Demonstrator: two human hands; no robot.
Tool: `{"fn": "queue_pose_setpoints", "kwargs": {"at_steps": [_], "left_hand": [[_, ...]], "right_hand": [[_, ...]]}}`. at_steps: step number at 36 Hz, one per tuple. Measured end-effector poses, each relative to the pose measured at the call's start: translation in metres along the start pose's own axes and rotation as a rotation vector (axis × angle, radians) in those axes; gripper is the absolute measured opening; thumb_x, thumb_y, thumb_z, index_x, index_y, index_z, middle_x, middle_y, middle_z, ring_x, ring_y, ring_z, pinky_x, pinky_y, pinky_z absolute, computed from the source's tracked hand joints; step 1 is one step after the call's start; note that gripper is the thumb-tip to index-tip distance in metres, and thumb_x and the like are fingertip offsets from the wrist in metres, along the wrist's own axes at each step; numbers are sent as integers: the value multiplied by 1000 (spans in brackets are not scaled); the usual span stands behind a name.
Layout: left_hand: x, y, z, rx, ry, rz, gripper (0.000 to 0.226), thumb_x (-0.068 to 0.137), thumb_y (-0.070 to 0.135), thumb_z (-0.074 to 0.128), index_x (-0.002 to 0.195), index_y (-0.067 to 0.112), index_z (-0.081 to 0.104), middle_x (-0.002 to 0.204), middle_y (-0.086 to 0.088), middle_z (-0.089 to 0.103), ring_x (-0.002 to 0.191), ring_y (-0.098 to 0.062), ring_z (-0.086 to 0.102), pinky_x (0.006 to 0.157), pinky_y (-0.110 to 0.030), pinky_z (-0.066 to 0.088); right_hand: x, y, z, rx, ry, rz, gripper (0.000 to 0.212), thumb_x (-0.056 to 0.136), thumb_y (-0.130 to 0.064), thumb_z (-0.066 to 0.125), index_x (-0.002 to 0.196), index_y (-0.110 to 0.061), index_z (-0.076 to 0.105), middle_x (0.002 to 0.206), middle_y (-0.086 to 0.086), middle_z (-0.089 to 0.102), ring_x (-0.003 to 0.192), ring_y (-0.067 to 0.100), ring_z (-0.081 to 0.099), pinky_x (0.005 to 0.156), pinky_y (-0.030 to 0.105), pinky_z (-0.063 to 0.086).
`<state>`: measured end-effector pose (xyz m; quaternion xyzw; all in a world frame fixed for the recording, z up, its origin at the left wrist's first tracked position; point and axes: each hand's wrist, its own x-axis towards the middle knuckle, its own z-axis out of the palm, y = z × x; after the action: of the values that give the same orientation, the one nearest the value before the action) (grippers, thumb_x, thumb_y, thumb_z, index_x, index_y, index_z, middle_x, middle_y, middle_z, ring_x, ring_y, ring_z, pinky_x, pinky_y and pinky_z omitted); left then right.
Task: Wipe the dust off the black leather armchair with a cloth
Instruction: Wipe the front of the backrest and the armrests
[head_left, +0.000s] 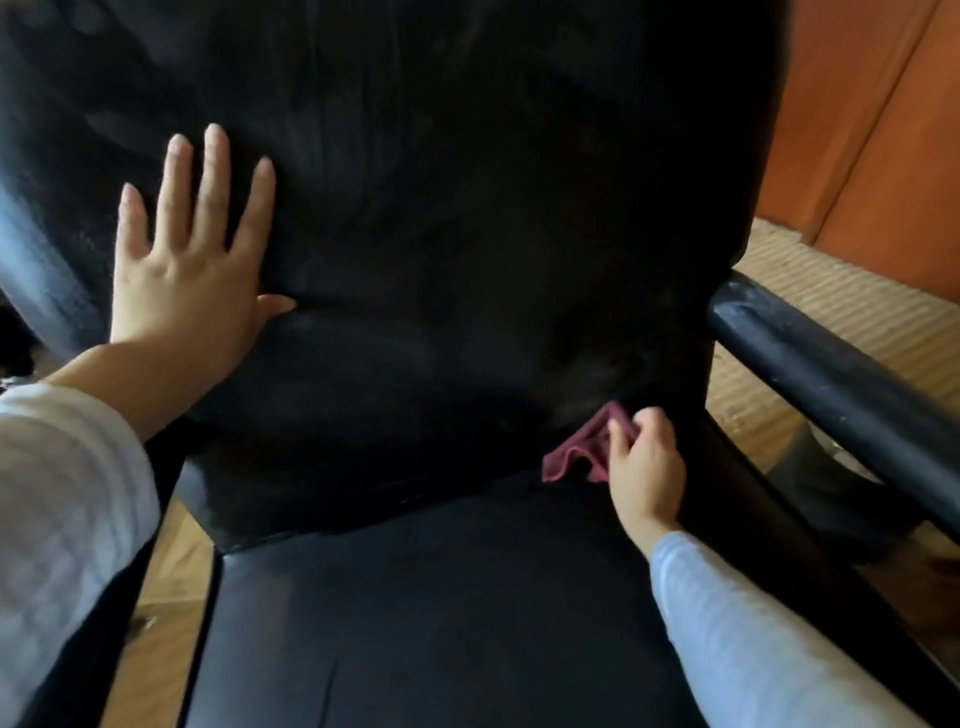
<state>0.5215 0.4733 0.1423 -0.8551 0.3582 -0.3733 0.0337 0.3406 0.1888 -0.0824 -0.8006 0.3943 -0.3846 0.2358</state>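
**Head camera: cloth bunching low at the armchair's crease**

Head view is showing the person leaning over the black leather armchair (467, 208), which is filling most of the frame. The left hand (182, 270), at centre left, is lying flat on the backrest with fingers straight and spread, holding nothing and apparently bracing. The right hand (647, 467), at lower right of centre, is curling its fingers round a small maroon cloth (576, 452) and pressing it where the backrest is meeting the seat (441, 623).

The main risk is probably sitting in that crease. The cloth is looking crumpled rather than spread, so only a small patch is likely touching leather. Dust could be getting pushed down into the gap instead of being lifted away. The bare left palm may also be leaving smears on the backrest, where pale, hazy streaks are showing toward the upper left. If the chair is free to rock or roll, which the frame is not making clear, hard pressing could be shifting it.

The leather is reading as matte and greyish in patches, with the seat darker and smoother. At right, a black armrest (831, 374) is running diagonally, speckled with pale marks, so it is probably needing a wipe too. Beyond it, a woven mat (810, 291) is covering the floor, with reddish wooden panels (883, 130) in the upper right. Wood flooring (161, 597) is showing at lower left.
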Motion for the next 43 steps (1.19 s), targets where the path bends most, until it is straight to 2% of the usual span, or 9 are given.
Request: {"fn": "queue_pose_setpoints", "kwargs": {"at_steps": [3, 8, 12, 17, 26, 33, 36, 39, 43], "left_hand": [[0, -5, 6, -15, 29, 7, 113, 69, 24, 82, 152, 14, 6, 158, -19, -2, 146, -37, -2, 108, -68, 14], [-4, -15, 20, -4, 26, 16, 117, 73, 28, 79, 152, 18, -8, 158, -15, -14, 144, -33, -14, 109, -69, 15], [-1, -14, 19, -87, 33, -29, 124, 68, 16, 83, 152, 25, -8, 158, -9, -18, 146, -36, -7, 108, -69, 19], [-9, 38, 6, -55, 89, 128, 101, 71, 12, 70, 153, 14, 11, 160, -11, 0, 147, -29, 2, 109, -70, 10], [4, 85, 29, -22, -36, 94, 106, 64, 28, 81, 151, 14, 23, 160, -14, 0, 144, -30, -14, 107, -57, -17], [4, 87, 42, 11, -24, 71, 107, 64, 29, 78, 151, 15, 17, 160, -10, -9, 145, -35, -12, 102, -76, 15], [4, 85, 45, 2, -34, 50, 110, 65, 30, 78, 152, 19, 13, 159, -6, -14, 145, -31, -17, 101, -76, 17], [5, 88, 41, 24, -48, 60, 107, 63, 32, 78, 151, 15, 18, 159, -8, -11, 145, -32, -15, 100, -76, 17], [5, 90, 36, 85, -75, 45, 107, 63, 39, 78, 150, 15, 21, 159, -10, -9, 143, -30, -17, 105, -74, 8]], "right_hand": [[32, -12, -30, 132, 71, -47, 18, 88, -14, 64, 89, -2, 51, 89, 16, 56, 79, 35, 58, 66, 36, 39], [81, -53, -76, 346, 288, -251, 18, 85, -1, 62, 99, 4, 51, 97, 7, 49, 88, 2, 41, 79, 0, 30], [115, -63, -91, 323, 390, -262, 25, 81, -2, 62, 104, 2, 53, 104, 14, 51, 97, 19, 47, 81, 11, 32], [112, -50, -54, 116, 207, -251, 16, 86, -16, 65, 91, -7, 53, 91, 10, 60, 83, 31, 57, 70, 33, 40], [79, -49, -28, 199, 290, -302, 12, 78, -4, 55, 89, -6, 59, 91, 8, 63, 74, 30, 55, 68, 28, 38], [-13, -62, 28, 185, -63, -474, 10, 83, -8, 52, 85, -18, 51, 87, 3, 57, 76, 28, 51, 63, 39, 46], [-27, -63, 39, 129, -27, -499, 19, 78, 2, 59, 83, -15, 52, 84, 1, 57, 73, 25, 52, 54, 31, 44], [-25, -52, 35, 39, -72, -748, 24, 81, 0, 40, 79, -12, 59, 79, 4, 54, 70, 28, 51, 46, 33, 43], [-19, -38, 29, -127, -104, -848, 22, 83, -6, 46, 88, -19, 63, 85, 5, 56, 72, 29, 52, 55, 37, 41]]}}
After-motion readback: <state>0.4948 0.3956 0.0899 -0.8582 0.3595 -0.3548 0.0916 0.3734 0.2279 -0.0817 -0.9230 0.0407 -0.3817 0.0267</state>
